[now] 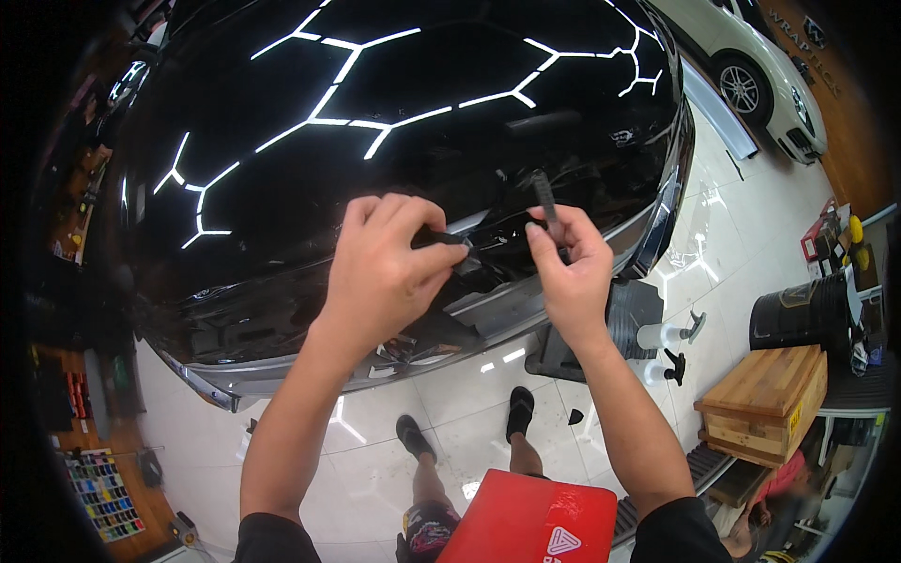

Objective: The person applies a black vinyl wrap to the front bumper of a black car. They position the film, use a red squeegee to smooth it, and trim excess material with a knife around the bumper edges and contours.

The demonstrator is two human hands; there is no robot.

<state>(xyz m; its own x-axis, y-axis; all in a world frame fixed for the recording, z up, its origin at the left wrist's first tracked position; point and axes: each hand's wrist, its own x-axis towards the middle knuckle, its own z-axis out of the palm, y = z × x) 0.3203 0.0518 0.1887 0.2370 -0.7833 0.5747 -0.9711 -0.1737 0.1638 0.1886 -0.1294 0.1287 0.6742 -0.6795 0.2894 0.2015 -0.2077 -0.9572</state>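
"Head view: what is held over the glossy black car hood (422, 174)?"

"By the left hand (385, 263), a small dark piece (472, 251), kind unclear, is pinched near the hood's front edge. By the right hand (573, 253), a slim dark-grey strip-like tool (544, 195) is pinched over the hood."

"Risk?"

"The hood could be scratched if the tool were let slip."

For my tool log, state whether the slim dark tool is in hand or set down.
In hand: the right hand grips the slim dark tool, with one end projecting past the hand toward the picture's top.
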